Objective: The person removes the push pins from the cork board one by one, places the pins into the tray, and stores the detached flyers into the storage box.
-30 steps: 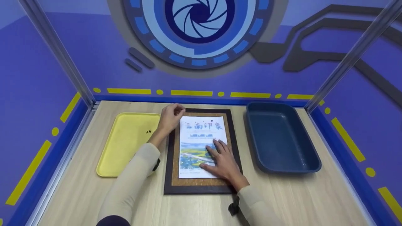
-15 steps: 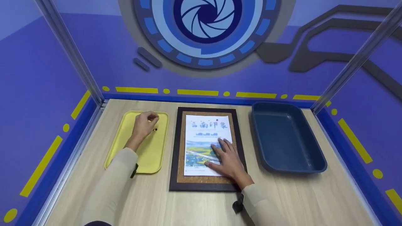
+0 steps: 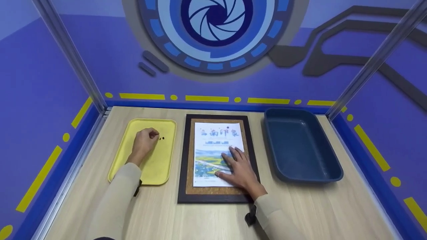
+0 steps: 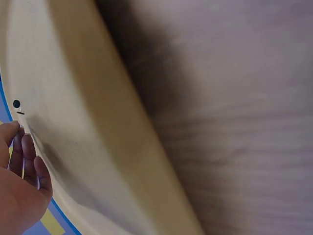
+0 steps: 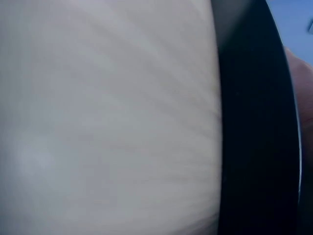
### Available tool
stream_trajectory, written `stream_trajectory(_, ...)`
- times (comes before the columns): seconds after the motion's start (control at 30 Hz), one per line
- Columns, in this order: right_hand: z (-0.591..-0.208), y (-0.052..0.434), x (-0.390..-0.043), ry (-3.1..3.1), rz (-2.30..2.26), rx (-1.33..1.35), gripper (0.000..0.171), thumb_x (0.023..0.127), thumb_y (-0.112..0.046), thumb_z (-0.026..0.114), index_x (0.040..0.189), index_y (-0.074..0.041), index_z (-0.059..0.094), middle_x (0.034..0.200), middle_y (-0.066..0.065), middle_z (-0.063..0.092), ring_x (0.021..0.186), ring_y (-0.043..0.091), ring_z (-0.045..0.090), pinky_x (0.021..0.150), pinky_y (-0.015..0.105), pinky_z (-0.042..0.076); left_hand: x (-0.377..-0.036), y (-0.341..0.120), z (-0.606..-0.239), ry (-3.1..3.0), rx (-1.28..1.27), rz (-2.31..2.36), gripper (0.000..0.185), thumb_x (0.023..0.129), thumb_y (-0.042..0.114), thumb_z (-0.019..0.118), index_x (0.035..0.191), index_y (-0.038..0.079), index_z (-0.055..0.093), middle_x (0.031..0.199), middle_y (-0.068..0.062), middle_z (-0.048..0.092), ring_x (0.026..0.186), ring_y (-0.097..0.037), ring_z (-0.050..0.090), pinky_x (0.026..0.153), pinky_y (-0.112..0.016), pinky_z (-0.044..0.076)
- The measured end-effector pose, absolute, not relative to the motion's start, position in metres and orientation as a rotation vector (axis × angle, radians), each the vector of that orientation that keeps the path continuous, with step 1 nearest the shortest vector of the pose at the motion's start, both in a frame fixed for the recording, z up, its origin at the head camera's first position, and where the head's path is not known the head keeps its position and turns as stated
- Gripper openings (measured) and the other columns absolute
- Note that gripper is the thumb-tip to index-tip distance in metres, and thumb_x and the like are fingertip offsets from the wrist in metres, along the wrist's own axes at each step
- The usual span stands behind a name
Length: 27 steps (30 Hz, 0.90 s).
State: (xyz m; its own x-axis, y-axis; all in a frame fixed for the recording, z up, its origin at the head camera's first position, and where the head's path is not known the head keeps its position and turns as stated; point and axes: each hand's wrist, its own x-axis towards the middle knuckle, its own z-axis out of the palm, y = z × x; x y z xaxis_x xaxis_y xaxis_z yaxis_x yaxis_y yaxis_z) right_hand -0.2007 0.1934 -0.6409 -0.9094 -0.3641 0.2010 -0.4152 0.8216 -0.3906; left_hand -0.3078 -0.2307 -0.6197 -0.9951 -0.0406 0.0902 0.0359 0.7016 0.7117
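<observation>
Over the yellow tray (image 3: 156,166) hovers my left hand (image 3: 142,145), thumb and forefinger tips close together. Just beyond those fingertips lie small black push pins (image 3: 161,138); in the left wrist view, one push pin (image 4: 16,104) shows a round head. Whether the fingertips hold a pin is hidden. With fingers spread, my right hand (image 3: 239,170) rests on a printed poster sheet (image 3: 210,156). That sheet lies on a cork board (image 3: 217,191) with a dark frame. A dark dot like a pin (image 3: 228,127) sits near the sheet's top right.
A deep dark blue bin (image 3: 302,150) stands right of the board. Blue-purple panels (image 3: 83,50) wall in the wooden table (image 3: 200,221) at the back and sides. In the right wrist view a dark edge (image 5: 259,122) blocks most of the hand.
My left hand has moved left from the board's top left corner to the tray, then slightly back towards me, uncovering the pins. My right hand stays on the sheet.
</observation>
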Motion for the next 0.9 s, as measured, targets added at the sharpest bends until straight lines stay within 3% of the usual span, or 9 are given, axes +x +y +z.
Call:
stream_trajectory(0.33,-0.642,0.190,-0.200,-2.886,0.632,0.606,0.089,0.088,-0.078,0.065,0.156,-0.022,0.055,0.170,0.012,0.034,0.157,0.039,0.026,0.123,0.069,0.019,-0.306,-0.236,-0.620,-2.873,-0.017,-1.147,0.019,0.106,0.016,0.064,0.114,0.005,0.077,0.108,-0.011,0.073,0.099,-0.027,0.069,0.085,-0.044,0.058)
stream_trajectory(0.57,-0.644,0.191,-0.200,-2.888,0.626,0.609,0.090,0.088,-0.080,0.063,0.156,-0.022,0.056,0.170,0.013,0.034,0.157,0.038,0.026,0.123,0.069,0.018,-0.308,-0.236,-0.607,-2.899,-0.067,-1.244,0.026,0.107,0.017,0.063,0.123,0.000,0.074,0.116,-0.016,0.073,0.107,-0.032,0.069,0.093,-0.049,0.057)
stream_trajectory(0.9,-0.641,0.193,-0.200,-2.868,0.631,0.623,0.089,0.088,-0.079,0.064,0.155,-0.021,0.056,0.169,0.014,0.035,0.156,0.040,0.027,0.122,0.071,0.020,-0.324,-0.179,-0.572,-2.734,-0.254,-1.247,0.022,0.104,0.017,0.070,0.117,0.000,0.075,0.113,-0.017,0.072,0.105,-0.032,0.069,0.093,-0.047,0.056)
